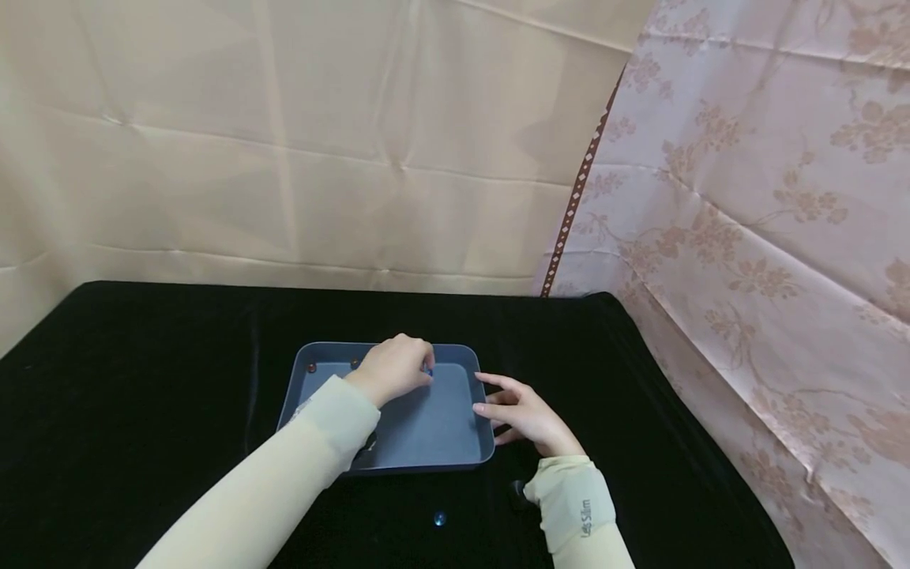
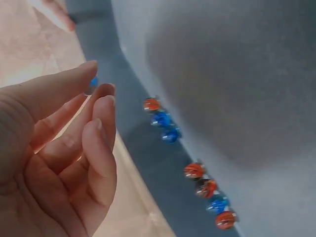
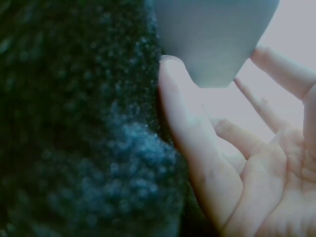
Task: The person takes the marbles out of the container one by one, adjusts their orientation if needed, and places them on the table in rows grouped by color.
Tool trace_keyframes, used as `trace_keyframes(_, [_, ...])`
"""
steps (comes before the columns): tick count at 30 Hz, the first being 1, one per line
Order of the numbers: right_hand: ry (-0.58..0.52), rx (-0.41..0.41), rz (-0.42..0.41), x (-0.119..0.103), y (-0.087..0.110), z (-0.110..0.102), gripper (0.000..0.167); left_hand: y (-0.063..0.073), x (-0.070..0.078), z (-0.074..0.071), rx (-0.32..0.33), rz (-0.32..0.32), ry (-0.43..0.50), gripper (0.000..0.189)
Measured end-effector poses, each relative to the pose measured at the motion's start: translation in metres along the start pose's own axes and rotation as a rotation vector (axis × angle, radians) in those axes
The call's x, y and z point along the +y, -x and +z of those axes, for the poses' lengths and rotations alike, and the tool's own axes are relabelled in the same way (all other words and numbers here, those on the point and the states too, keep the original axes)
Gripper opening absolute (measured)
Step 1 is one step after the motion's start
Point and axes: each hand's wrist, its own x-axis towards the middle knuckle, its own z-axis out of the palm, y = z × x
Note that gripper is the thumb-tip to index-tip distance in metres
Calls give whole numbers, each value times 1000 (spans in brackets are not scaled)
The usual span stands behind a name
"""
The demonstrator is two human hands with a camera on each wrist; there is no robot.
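Observation:
My left hand [image 1: 400, 365] reaches over a blue-grey rectangular tray [image 1: 455, 442] and pinches a blue marble [image 2: 93, 83] between thumb and fingertips. Along the tray's far wall, orange-brown and blue marbles lie in a line with a gap in it, among them an orange one [image 2: 194, 170] and a blue one [image 2: 160, 118]; the left hand hides most of them from the head view. At the tray's right side, my right hand [image 1: 524, 415] has its fingers spread and fairly straight, with fingertips touching the rim. Nothing sits in its palm [image 3: 266, 182].
A single blue marble [image 1: 440, 518] lies on the black cloth [image 1: 178, 379] in front of the tray. Beige curtain [image 1: 320, 158] hangs behind the table, and a pink floral one [image 1: 782, 237] hangs along the right side.

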Motion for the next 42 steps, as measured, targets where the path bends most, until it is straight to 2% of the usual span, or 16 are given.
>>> trace_keyframes(9, [-13, -13, -7, 0, 0, 0, 57, 20, 10, -14, 7, 79, 39, 15])
trace_keyframes(17, [-18, -4, 3, -1, 0, 0, 56, 40, 13, -19, 39, 118, 41, 17])
trace_keyframes(23, [-21, -2, 0, 0, 0, 1, 57, 55, 15, -19, 58, 148, 69, 15])
trace_keyframes(33, [-19, 0, -7, 1, 1, 1, 58, 75, 14, -14, 74, 245, 179, 14])
trace_keyframes(42, [-15, 2, -18, 2, -1, 1, 57, 87, 12, -8, 56, 265, 254, 12])
